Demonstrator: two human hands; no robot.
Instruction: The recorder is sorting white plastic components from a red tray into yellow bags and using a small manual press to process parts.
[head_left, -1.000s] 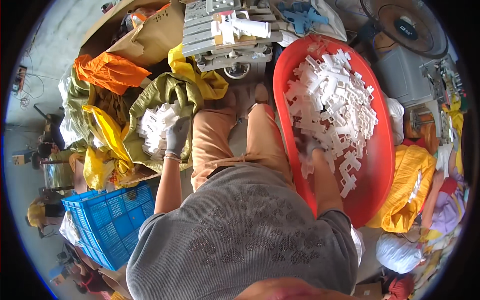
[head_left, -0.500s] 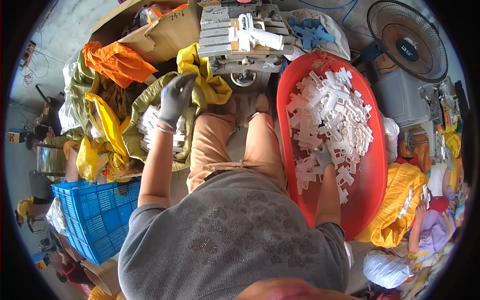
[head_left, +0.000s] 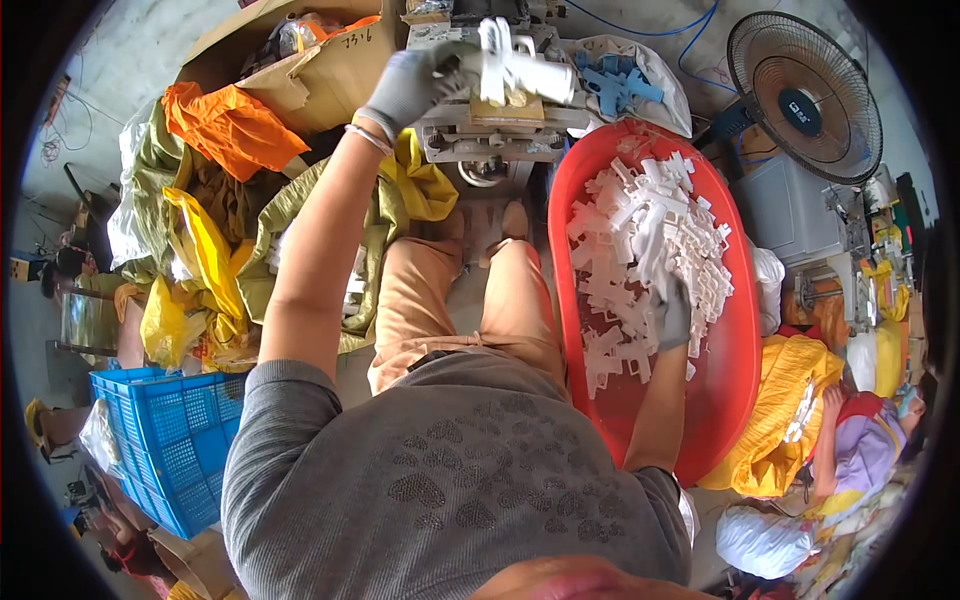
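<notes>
My left hand, in a grey glove, reaches over the machine in front of me. Its blurred fingers are closed at the left side of a white toy pistol, which is tilted above the tan fixture plate. Down in the red tub on my right is my gloved right hand, partly smeared by motion. Its fingers are closed around a blurred white plastic piece, among a heap of white pistol parts.
An olive sack with white parts stands left of my legs, near a blue crate and a cardboard box. Blue toy pistols lie in a white bag behind the tub. A fan stands far right; another person's arm is at right.
My left hand has moved from above the olive sack to the machine and the white toy pistol, which now sits higher off its plate. My right hand has shifted slightly within the tub.
</notes>
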